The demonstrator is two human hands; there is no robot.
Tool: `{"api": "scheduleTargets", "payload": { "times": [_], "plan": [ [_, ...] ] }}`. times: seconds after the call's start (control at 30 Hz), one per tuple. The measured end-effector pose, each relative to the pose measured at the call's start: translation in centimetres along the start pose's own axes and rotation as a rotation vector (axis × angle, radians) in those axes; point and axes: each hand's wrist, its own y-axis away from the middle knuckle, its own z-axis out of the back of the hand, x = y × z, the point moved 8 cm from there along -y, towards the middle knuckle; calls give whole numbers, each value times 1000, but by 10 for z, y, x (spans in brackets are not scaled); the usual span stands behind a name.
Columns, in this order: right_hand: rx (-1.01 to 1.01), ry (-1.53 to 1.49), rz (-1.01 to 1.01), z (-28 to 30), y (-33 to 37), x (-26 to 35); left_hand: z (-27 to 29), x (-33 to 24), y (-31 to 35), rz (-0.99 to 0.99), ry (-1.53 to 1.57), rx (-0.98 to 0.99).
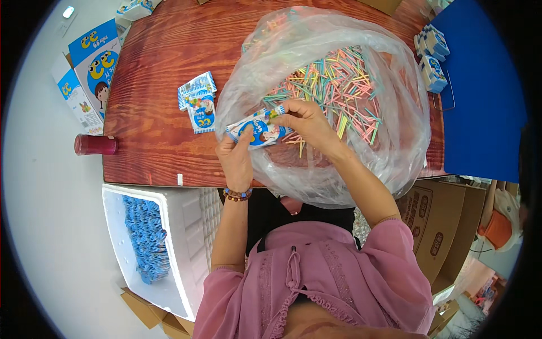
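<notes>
Bench (149, 158): red cylindrical container (95, 144) at left edge, toward near corner; blue-and-white printed carton (97, 66) at same edge, farther back. Blue panel (480, 96) along right edge. Brown cardboard box (443, 226) below near right corner.

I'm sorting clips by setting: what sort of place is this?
Probably a packing workspace, judging by a clear plastic bag of thin pastel sticks, small blue-and-white plastic packets and a white rectangular foam box.

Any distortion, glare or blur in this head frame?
Head view: corners black; the table's left edge bows, fisheye-style; pale sheen on the bag; left hand, right hand and packet show no obvious motion blur.
</notes>
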Motion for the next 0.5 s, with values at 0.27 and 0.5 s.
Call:
{"api": "scheduleTargets", "payload": {
  "times": [0.27, 0.5],
  "plan": [
    [-85, -85, -99, 19, 33, -7, -17, 22, 20, 55, 140, 14],
    [-52, -76, 234, 48, 54, 15, -29, 31, 30, 236, 347, -82]
  ]
}}
